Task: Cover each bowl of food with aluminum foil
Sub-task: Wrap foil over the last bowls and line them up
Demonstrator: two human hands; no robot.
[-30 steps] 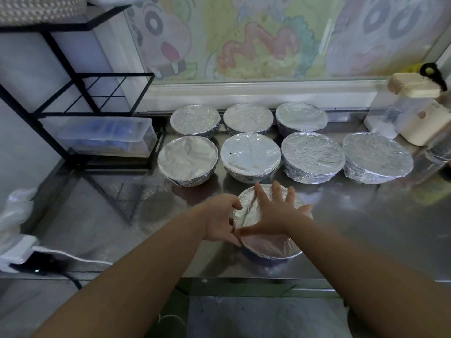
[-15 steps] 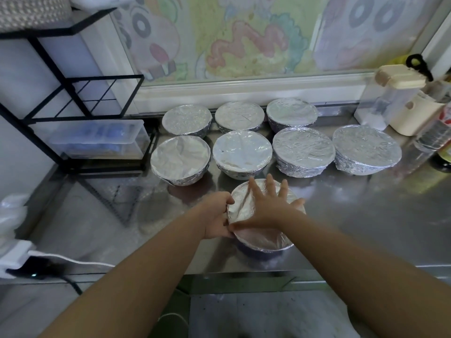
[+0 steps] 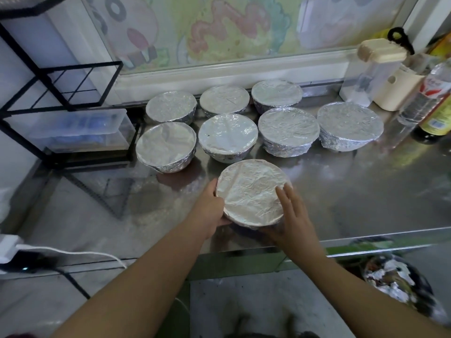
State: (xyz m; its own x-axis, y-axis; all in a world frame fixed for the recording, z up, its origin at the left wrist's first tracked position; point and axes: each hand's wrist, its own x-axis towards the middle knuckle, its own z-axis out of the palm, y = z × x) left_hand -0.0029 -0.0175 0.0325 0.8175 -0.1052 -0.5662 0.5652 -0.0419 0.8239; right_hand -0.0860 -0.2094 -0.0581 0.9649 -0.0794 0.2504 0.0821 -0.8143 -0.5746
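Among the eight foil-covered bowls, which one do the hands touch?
The front bowl, alone nearest the counter edge: the left hand and right hand touch its sides. No other bowl is touched.

Black wire rack holding a clear plastic box, left — bottles and a cream-lidded container, far right.

Soft daylight enters through the painted window at 12 o'clock. The steel worktop shows dull glare and mirrors the rack at 9 o'clock. The foil shines pale. Straight lines bow near the edges, and the corners at 5 and 7 o'clock are dim and smeared.
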